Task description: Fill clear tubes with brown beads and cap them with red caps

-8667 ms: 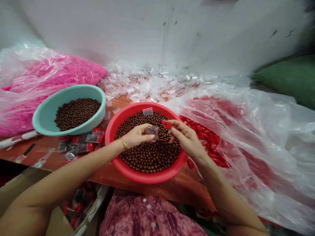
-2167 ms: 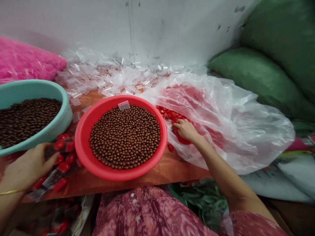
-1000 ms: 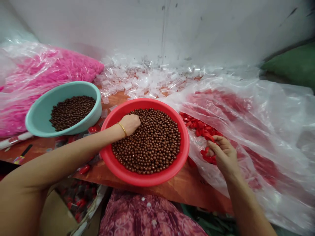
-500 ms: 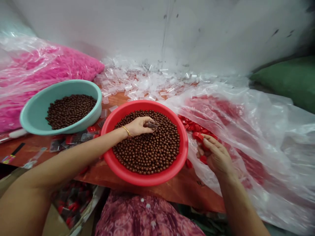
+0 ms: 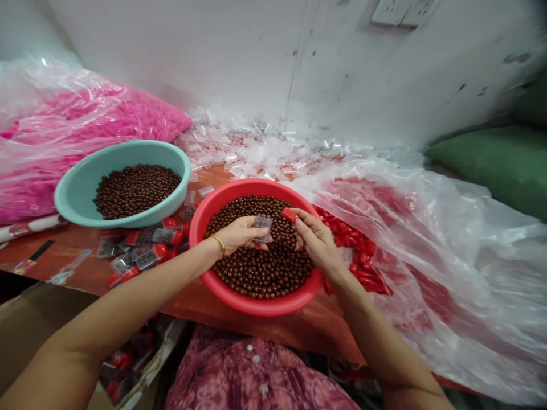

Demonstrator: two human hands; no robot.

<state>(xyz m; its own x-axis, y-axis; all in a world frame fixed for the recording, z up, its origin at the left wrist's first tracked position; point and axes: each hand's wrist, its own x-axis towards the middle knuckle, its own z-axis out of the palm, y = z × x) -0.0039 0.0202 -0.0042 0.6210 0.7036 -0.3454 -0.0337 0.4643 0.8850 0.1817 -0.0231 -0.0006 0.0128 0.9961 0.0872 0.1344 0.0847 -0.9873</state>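
Over the red basin (image 5: 256, 307) full of shiny brown balls (image 5: 260, 279), my left hand (image 5: 243, 234) pinches a small clear plastic container (image 5: 263, 228). Whether any balls are inside it is hard to make out. My right hand (image 5: 315, 239), above the basin's right side, grips a red cap (image 5: 289, 214) between thumb and fingers. A short gap separates the cap from the container. Loose red caps (image 5: 348, 236) lie beside the basin on the right, spilling from a clear bag (image 5: 427, 228).
A teal basin (image 5: 68, 196) with more brown balls stands at the left, before a bag of pink pieces (image 5: 106, 111). Red-capped containers (image 5: 147, 256) lie between the basins. Empty clear containers (image 5: 256, 148) are heaped along the wall. Below the table edge sits a box (image 5: 149, 364) holding capped ones.
My right hand has moved left from the cap pile to over the red basin, carrying a red cap. My left hand has tilted the clear container up from the balls.
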